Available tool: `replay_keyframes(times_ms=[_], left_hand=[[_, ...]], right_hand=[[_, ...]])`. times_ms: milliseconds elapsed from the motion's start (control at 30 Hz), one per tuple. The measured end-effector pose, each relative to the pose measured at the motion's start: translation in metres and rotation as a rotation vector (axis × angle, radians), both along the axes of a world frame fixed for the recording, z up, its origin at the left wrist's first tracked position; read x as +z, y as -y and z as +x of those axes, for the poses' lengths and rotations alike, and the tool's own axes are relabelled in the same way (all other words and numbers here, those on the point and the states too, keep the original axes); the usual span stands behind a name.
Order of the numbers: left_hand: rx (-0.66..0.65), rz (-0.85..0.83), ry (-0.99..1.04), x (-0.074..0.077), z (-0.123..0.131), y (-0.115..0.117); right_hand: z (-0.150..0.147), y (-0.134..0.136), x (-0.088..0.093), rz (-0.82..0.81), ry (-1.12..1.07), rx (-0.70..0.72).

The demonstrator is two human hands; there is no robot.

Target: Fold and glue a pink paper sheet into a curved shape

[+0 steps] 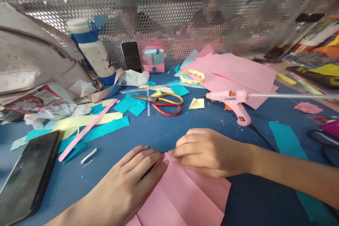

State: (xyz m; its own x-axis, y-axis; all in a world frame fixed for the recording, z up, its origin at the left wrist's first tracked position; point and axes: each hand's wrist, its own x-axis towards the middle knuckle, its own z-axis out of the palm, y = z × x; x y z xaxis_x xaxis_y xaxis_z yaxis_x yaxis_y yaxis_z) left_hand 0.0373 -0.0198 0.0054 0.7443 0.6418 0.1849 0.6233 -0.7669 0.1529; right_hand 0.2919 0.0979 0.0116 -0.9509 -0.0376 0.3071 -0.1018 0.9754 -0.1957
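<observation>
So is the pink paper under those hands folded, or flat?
Folded: straight creases slant across the paper below the right hand.

Pink paper cropped below, bag cropped

A glue gun, scissors and paper scraps show a craft workspace.

A tall white-and-blue bottle stands between a pale zippered bag and a small dark-screened phone propped before a perforated silver metal panel; a black rectangular phone lies on the blue surface.
</observation>
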Motion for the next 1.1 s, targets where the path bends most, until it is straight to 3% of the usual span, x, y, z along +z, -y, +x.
replay_keyframes(times_ms=[400,500,600,800,900,1000,1100], left_hand=[[-0.013,0.017,-0.129,0.000,-0.002,0.001],[-0.022,0.006,-0.126,0.001,0.000,0.000],[0.023,0.017,-0.070,0.002,0.002,0.001],[0.291,0.049,0.006,0.003,0.008,0.013],[0.384,-0.116,0.139,0.010,0.004,0.012],[0.527,-0.461,0.444,0.022,-0.006,0.002],[0.673,-0.843,0.737,0.030,-0.016,-0.007]], right_hand=[[0.001,0.004,0.004,-0.002,0.068,-0.012],[0.001,0.006,0.003,-0.077,0.068,-0.051],[-0.002,0.008,0.004,-0.253,0.101,-0.161],[-0.006,0.016,0.017,-0.484,0.335,-0.506],[-0.005,0.017,0.022,-0.637,0.307,-0.518],[-0.005,0.014,0.022,-0.875,0.067,-0.570],[-0.007,0.010,0.019,-1.006,-0.130,-0.639]])
